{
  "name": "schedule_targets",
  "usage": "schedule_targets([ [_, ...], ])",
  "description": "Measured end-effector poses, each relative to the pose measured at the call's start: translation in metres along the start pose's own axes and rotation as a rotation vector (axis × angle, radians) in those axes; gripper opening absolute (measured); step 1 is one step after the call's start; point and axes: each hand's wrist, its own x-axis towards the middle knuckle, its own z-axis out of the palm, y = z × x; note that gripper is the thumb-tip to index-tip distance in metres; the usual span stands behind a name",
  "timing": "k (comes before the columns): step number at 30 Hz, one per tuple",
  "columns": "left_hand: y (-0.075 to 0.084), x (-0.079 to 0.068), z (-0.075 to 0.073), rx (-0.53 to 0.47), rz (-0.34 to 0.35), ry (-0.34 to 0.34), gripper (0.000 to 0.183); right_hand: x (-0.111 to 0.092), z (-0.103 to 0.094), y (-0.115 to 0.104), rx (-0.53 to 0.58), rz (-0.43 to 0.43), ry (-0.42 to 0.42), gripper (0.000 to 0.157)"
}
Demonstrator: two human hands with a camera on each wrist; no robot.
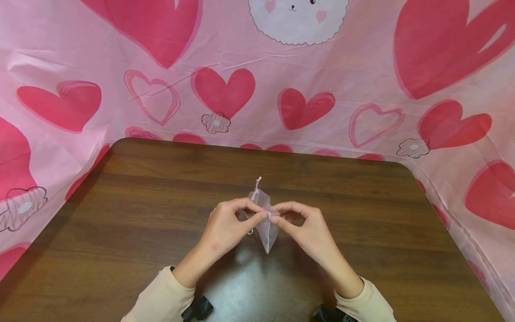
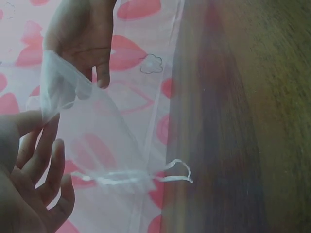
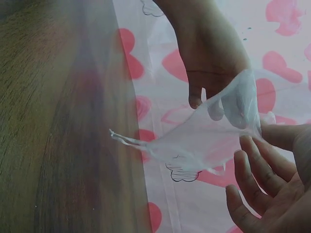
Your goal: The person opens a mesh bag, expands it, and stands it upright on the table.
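A sheer white drawstring pouch [image 1: 267, 235] hangs between both hands over the table, its lower part narrowing to a point in the head view. My left hand [image 1: 229, 226] pinches its fabric from the left, thumb against fingertips. From the right, my right hand [image 1: 311, 228] pinches the same stretch of fabric, so the two sets of fingertips nearly meet. White cord loops stick out at the pouch's drawstring end, one pointing toward the far side. Through the thin cloth [image 2: 112, 131] the pink backdrop shows in the left wrist view.
Beneath the hands lies a dark brown wooden table [image 1: 161, 188] with rounded far corners. A pink cloth [image 1: 265, 53] printed with red hearts stands around its far and side edges. Black wrist devices [image 1: 201, 308] show near the sleeves [image 1: 165, 295] at the bottom.
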Motion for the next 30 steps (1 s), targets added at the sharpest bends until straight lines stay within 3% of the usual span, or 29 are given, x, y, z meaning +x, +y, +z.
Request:
schedule_targets([
  [8, -0.0021, 0.0013, 0.0008, -0.011, 0.008, -0.001, 0.009, -0.0002, -0.0001, 0.0015, -0.005, -0.028, -0.021, 0.015],
  [17, -0.0037, 0.0008, 0.0018, -0.019, 0.037, -0.024, 0.01, 0.0005, 0.001, 0.0015, -0.001, -0.009, 0.02, 0.009],
  [30, -0.0046, -0.0013, 0.0022, -0.004, 0.022, -0.023, 0.005, -0.0004, 0.0015, 0.0017, 0.007, -0.011, 0.06, 0.007],
])
